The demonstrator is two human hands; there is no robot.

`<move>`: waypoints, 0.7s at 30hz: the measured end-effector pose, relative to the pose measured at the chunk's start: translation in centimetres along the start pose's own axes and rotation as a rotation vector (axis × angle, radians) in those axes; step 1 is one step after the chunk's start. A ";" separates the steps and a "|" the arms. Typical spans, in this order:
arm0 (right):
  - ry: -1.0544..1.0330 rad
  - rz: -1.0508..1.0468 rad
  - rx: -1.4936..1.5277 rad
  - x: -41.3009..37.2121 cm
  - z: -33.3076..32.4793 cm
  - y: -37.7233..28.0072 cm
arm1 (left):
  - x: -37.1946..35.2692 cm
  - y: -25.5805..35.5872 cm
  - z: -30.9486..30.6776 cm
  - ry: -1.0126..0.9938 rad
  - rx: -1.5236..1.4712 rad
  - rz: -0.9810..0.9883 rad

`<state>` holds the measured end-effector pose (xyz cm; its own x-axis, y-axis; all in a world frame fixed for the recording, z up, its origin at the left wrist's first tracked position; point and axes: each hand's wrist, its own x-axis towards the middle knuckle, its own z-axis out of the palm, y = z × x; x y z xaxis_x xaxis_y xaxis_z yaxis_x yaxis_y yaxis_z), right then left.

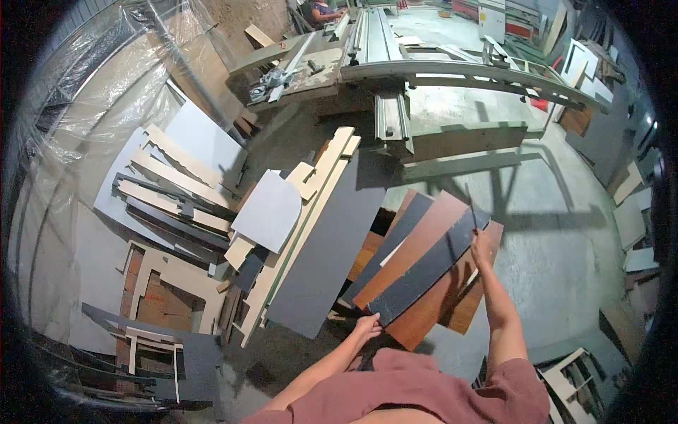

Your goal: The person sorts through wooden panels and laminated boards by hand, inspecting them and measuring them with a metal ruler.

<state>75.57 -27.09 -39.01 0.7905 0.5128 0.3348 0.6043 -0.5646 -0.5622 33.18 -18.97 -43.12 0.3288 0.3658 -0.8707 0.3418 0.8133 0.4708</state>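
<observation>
A long dark board point(427, 272) slants across the lower middle, over a fan of brown and dark boards. My left hand point(367, 327) is closed on its lower left end. At the upper right end, my right hand point(482, 247) has its fingers wrapped round the edge. Below and right of it lies a wood-brown board point(424, 318), partly covered. A reddish-brown board point(413, 247) shows on the upper left side, beside another dark board point(395, 244). The undersides of the boards and my fingertips are hidden.
A large grey panel point(325, 247) and pale strips point(300, 212) lean to the left. A white rounded panel point(268, 212) rests on them. Ahead stands a sliding table machine point(459, 71). A person point(323, 13) is at the far top. Offcuts point(575, 385) lie at lower right.
</observation>
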 end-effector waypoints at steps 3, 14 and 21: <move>0.028 0.078 -0.060 3.1 -1.3 -0.3 | -1.3 0.5 0.4 -0.005 -0.002 -0.044; 0.113 0.049 -0.326 6.8 5.6 9.1 | -1.8 2.5 2.0 0.080 0.002 -0.051; -0.355 0.486 -0.106 10.0 -0.9 3.6 | -0.3 2.7 1.5 0.117 0.001 -0.103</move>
<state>85.73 -24.60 -37.01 0.9078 0.3544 -0.2241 0.2037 -0.8399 -0.5031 35.27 -17.57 -41.37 0.1872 0.3305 -0.9250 0.3697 0.8488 0.3781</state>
